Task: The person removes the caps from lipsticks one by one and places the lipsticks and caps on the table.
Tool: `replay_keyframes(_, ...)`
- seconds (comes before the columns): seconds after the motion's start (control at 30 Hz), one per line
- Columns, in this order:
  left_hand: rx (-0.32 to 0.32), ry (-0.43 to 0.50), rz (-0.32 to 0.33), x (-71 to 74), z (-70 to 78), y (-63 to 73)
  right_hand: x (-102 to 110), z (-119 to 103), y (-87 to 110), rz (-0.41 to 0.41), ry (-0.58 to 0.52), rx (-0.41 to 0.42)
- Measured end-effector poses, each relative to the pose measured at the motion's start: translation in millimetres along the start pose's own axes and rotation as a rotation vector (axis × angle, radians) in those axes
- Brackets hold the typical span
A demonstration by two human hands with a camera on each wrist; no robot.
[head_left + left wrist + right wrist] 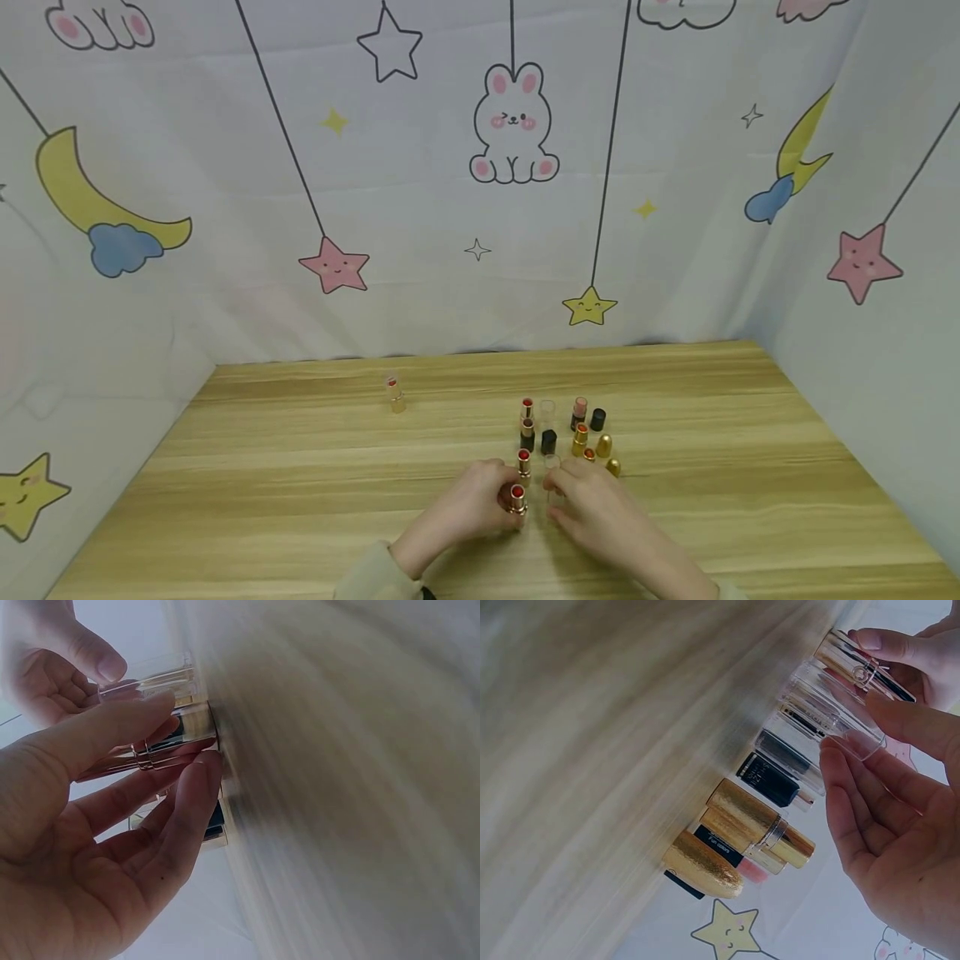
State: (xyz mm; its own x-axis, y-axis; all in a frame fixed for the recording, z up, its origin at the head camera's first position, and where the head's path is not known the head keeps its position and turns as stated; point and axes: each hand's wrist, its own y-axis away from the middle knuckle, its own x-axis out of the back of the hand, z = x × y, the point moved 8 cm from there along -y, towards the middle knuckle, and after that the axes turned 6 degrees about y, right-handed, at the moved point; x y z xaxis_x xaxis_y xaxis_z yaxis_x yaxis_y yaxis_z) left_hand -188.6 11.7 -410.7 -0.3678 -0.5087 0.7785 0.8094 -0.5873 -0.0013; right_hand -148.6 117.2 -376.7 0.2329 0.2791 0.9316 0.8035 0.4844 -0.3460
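My left hand (476,502) pinches an uncapped rose-gold lipstick (517,502) between thumb and fingertips, its base down at the wooden table. The red bullet points upward. In the right wrist view the shiny lipstick tube (855,664) stands upright relative to the tabletop. My right hand (600,508) has thumb and fingertips on either side of a clear cap (847,724), just right of that lipstick. Directly behind the held lipstick stands another red lipstick (523,467), close to my left fingers. Another clear cap (552,461) shows beyond my right fingers.
Farther back stand a black-based lipstick (528,437), a black cap (549,442), a pink lipstick (579,412) and a small black cap (597,418). Gold lipstick (581,439) and gold caps (604,446) are at the right. One lipstick (394,396) stands alone at back left.
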Motion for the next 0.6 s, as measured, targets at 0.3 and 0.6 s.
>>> replay_keyframes(0.3,0.004,0.077,-0.011,0.7,-1.1,3.4,-1.1,0.8,2.4,0.001,0.022,-0.001)
replay_keyframes(0.6,0.01,0.193,-0.001,10.7,-11.3,12.4,17.2,3.1,2.8,0.089,0.028,-0.001)
